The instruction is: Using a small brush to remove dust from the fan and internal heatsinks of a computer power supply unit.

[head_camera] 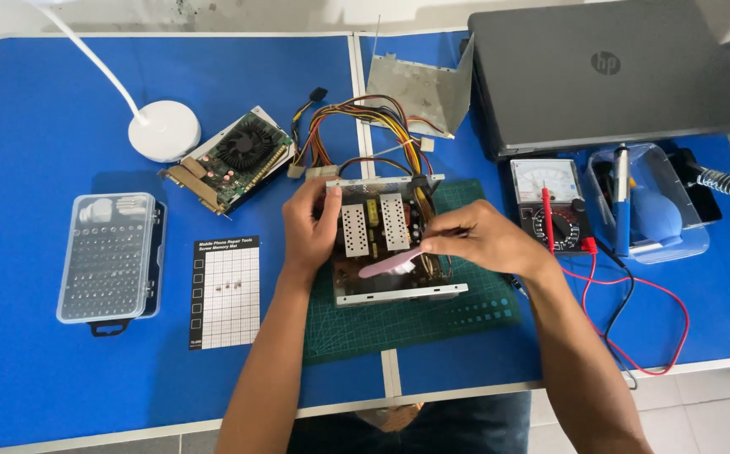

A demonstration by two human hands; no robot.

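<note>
An opened power supply unit (pixel 386 240) with two silver heat sinks and a bundle of coloured wires (pixel 365 126) sits on a green cutting mat (pixel 432 315). My left hand (pixel 310 223) grips the unit's left side. A thin pink brush (pixel 390 265) is pinched in the fingers of my right hand (pixel 482 240), its tip resting over the circuit board near the front edge.
A graphics card (pixel 234 160) and a white lamp base (pixel 164 130) lie at the back left. A clear screwdriver bit case (pixel 111 256) and a screw mat (pixel 225 290) are on the left. A closed laptop (pixel 604 71), a multimeter (pixel 550 202) with red and black leads, and a clear tray (pixel 650 214) stand on the right. The metal cover (pixel 419 88) lies behind.
</note>
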